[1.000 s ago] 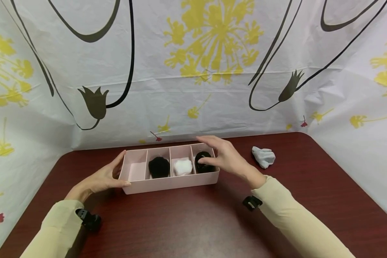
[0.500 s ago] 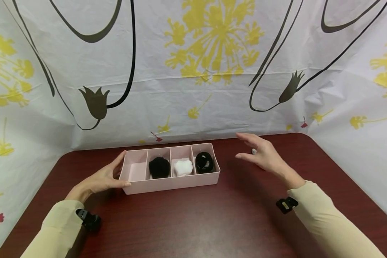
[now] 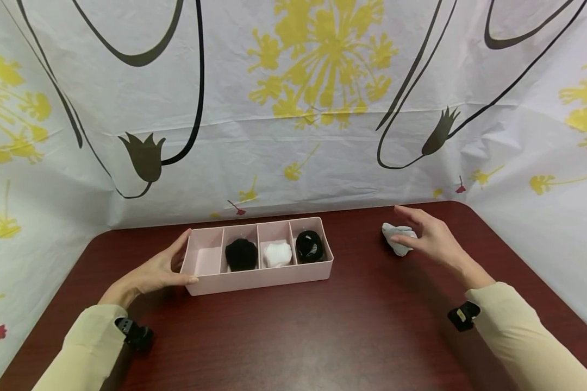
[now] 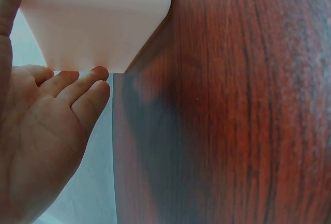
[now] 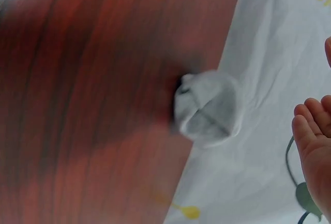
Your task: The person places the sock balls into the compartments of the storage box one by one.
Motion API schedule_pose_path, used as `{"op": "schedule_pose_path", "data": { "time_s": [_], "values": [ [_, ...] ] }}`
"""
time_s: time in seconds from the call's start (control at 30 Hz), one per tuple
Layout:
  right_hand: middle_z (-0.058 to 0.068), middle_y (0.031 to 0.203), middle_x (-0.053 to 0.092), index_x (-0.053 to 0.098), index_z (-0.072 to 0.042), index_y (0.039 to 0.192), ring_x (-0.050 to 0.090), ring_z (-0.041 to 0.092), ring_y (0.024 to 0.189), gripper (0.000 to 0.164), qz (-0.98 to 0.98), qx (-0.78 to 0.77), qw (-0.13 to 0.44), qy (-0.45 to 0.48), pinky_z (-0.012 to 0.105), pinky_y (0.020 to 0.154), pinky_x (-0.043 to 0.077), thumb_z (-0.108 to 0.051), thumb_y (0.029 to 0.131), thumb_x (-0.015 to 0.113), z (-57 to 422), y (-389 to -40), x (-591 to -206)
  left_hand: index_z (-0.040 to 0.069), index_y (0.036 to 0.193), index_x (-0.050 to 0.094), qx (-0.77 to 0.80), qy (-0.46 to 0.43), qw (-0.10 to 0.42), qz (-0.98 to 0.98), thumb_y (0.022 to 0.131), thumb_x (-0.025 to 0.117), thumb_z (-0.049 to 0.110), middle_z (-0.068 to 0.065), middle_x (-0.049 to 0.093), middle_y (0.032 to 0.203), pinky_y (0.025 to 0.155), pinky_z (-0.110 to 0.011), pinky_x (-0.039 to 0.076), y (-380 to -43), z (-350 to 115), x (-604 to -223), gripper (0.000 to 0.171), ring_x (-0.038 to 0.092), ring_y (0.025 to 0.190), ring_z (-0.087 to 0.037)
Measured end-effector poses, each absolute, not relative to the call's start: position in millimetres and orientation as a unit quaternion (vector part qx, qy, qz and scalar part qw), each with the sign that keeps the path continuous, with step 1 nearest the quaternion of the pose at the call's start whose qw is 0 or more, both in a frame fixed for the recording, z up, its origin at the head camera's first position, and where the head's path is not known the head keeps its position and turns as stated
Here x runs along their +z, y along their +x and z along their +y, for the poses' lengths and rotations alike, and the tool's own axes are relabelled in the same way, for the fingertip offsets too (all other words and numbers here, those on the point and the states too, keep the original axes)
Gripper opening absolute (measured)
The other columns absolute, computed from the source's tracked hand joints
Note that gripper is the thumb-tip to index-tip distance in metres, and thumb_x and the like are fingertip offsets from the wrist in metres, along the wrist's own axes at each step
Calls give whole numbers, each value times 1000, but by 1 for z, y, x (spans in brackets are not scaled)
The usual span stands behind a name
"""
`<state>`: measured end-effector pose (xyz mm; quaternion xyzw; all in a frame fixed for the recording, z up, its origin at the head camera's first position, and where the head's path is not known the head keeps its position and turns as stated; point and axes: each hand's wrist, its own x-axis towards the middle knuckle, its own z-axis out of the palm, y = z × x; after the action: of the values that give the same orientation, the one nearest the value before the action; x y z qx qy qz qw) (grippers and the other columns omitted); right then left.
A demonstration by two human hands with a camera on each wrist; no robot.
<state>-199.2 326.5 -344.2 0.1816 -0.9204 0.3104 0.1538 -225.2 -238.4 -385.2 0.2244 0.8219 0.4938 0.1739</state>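
A pink divided box [image 3: 261, 279] stands on the table, a fluffy-edged black bundle [image 3: 241, 254], a white cloth bundle [image 3: 278, 253] and a glossy black round bundle [image 3: 310, 246] in three of its compartments; the leftmost has nothing in it. My left hand [image 3: 151, 270] holds the box's left end, thumb at the front corner and fingers at the back. In the left wrist view the fingertips [image 4: 99, 73] touch the box wall [image 4: 98, 27]. My right hand [image 3: 435, 239], fingers apart, hovers just right of a grey balled-up sock [image 3: 396, 234], partly covering it. The right wrist view shows the grey sock [image 5: 208, 108] apart from the fingers.
The dark red wooden table [image 3: 293, 336] ends at the back against a white curtain [image 3: 293, 130] with yellow and brown plant prints. The curtain also rises at both sides. A small black device [image 3: 136, 332] is strapped to each wrist.
My right hand has moved right, from over the box's right compartment to the grey sock. The left hand and the box have stayed in place.
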Motion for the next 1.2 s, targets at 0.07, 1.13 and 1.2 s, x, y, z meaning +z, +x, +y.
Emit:
{"op": "schedule_pose_path", "data": {
  "time_s": [0.07, 1.13, 1.2],
  "values": [
    [18, 133, 53, 50, -2, 134, 54, 12, 115, 66, -928, 294, 150, 173, -2, 83, 31, -19, 77, 78, 331, -199, -346, 16, 151, -10, 494, 221, 174, 823, 78, 76, 14, -20, 4, 156, 93, -20, 38, -225, -239, -386, 113, 19, 137, -47],
    [27, 126, 51, 46, 9, 130, 51, 37, 108, 66, -956, 231, 80, 164, 50, 84, 40, -16, 77, 77, 361, -219, -377, 16, 151, -10, 521, 234, 184, 800, 78, 74, 10, -17, -4, 157, 88, -13, 38, -226, -239, -387, 112, 13, 138, -47],
    [27, 124, 52, 46, 9, 130, 52, 35, 104, 65, -957, 231, 72, 162, 47, 82, 42, -16, 78, 76, 361, -220, -378, 16, 151, -10, 520, 233, 183, 801, 78, 74, 10, -17, -4, 157, 88, -13, 39, -226, -238, -387, 112, 14, 138, -47]
  ]
}}
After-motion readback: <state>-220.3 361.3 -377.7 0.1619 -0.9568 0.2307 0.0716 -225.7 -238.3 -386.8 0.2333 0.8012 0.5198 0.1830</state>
